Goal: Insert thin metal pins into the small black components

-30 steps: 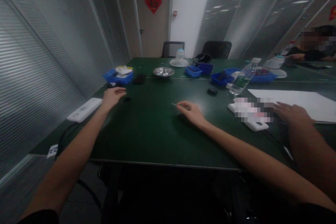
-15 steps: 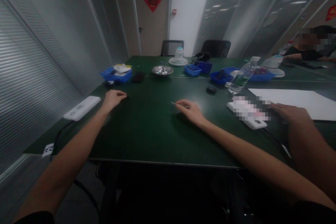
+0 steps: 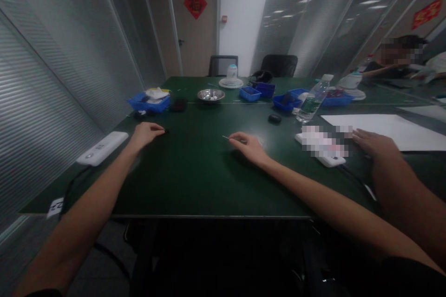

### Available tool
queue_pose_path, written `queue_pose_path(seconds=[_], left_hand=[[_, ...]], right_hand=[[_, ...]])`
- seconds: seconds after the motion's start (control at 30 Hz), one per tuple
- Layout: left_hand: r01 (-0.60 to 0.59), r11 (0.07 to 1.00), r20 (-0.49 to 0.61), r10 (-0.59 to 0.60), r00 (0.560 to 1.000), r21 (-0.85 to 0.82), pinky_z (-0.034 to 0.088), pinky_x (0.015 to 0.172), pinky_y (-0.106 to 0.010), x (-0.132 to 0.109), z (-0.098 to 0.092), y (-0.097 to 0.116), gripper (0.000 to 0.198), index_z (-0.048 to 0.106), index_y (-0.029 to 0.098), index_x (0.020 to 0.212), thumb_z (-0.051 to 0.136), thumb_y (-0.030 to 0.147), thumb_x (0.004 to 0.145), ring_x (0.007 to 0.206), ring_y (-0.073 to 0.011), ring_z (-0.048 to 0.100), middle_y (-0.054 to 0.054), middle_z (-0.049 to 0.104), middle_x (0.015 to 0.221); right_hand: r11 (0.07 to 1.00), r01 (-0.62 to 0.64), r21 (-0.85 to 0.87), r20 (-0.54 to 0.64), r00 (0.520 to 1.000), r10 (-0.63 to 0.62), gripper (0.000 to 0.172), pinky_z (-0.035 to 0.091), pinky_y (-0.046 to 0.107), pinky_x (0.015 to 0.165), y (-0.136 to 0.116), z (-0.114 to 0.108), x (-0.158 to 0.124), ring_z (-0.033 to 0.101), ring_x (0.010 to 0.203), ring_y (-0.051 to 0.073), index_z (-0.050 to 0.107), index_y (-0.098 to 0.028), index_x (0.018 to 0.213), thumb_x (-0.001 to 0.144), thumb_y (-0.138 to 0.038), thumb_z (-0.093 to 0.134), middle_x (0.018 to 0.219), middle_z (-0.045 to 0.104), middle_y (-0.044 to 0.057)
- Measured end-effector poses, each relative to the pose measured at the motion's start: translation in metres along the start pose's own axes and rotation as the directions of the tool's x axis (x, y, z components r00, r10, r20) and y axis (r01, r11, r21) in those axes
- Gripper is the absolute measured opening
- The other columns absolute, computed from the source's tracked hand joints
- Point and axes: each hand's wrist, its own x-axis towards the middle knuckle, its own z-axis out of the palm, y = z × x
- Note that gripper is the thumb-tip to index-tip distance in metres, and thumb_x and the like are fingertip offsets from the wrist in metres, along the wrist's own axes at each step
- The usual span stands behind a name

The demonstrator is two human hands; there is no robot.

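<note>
Glass partitions (image 3: 292,14) and black chairs (image 3: 280,64) suggest an office.

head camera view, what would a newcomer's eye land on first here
Probably the red diamond sign on the door at the back, vivid against its duller surface. Next come the hands at the green table: near the middle, the right hand pinches a thin pale stick, and farther left, the left hand touches or nearly touches a small dark item.

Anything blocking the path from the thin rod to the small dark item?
Nothing visible: only green tabletop shows between the thin rod in the right hand and the small dark item at the left hand.
</note>
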Motion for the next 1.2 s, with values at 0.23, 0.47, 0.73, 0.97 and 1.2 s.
queue_pose_path(seconds=[0.23, 0.47, 0.73, 0.97, 1.2], left_hand=[[-0.411, 0.881, 0.213, 0.459, 0.863, -0.235, 0.052, 0.077, -0.035, -0.043, 0.043, 0.085, 0.033, 0.079, 0.025, 0.113, 0.068, 0.049, 0.092, 0.091, -0.0242, 0.068, -0.007, 0.076, 0.108], [-0.562, 0.727, 0.233, 0.671, 0.704, -0.396, 0.046, 0.068, -0.030, -0.089, 0.073, 0.143, 0.028, 0.077, 0.022, 0.110, 0.066, 0.043, 0.096, 0.078, -0.0182, 0.062, -0.006, 0.071, 0.095], [-0.545, 0.741, 0.217, 0.650, 0.728, -0.392, 0.045, 0.067, -0.031, -0.092, 0.070, 0.138, 0.024, 0.077, 0.022, 0.108, 0.066, 0.039, 0.096, 0.078, -0.0183, 0.062, -0.006, 0.072, 0.096], [-0.557, 0.730, 0.214, 0.663, 0.717, -0.397, 0.046, 0.068, -0.032, -0.094, 0.071, 0.138, 0.025, 0.077, 0.022, 0.109, 0.067, 0.040, 0.095, 0.079, -0.0191, 0.063, -0.006, 0.073, 0.097], [-0.576, 0.719, 0.214, 0.679, 0.702, -0.389, 0.046, 0.070, -0.032, -0.094, 0.069, 0.136, 0.024, 0.077, 0.022, 0.110, 0.066, 0.038, 0.097, 0.082, -0.0193, 0.064, -0.007, 0.073, 0.098]], right_hand=[[0.972, 0.193, -0.136, 0.103, 0.978, -0.179, 0.029, 0.052, 0.039, 0.089, -0.012, 0.003, -0.008, 0.067, 0.099, 0.022, 0.072, -0.027, 0.121, 0.100, -0.043, 0.059, 0.113, 0.074, 0.005], [0.938, 0.307, -0.164, 0.196, 0.942, -0.274, 0.022, 0.050, 0.035, 0.083, -0.020, 0.007, -0.012, 0.068, 0.093, 0.021, 0.073, -0.025, 0.114, 0.094, -0.031, 0.064, 0.110, 0.075, 0.005], [0.928, 0.320, -0.190, 0.192, 0.939, -0.284, 0.019, 0.049, 0.033, 0.082, -0.020, 0.006, -0.015, 0.067, 0.090, 0.020, 0.074, -0.025, 0.106, 0.089, -0.026, 0.066, 0.103, 0.075, 0.003], [0.919, 0.329, -0.217, 0.214, 0.935, -0.285, 0.020, 0.048, 0.033, 0.080, -0.019, 0.008, -0.015, 0.067, 0.090, 0.021, 0.075, -0.025, 0.108, 0.090, -0.028, 0.066, 0.103, 0.075, 0.004], [0.913, 0.354, -0.204, 0.204, 0.927, -0.314, 0.020, 0.048, 0.032, 0.080, -0.020, 0.008, -0.017, 0.067, 0.091, 0.021, 0.074, -0.024, 0.108, 0.090, -0.028, 0.065, 0.104, 0.074, 0.004]])
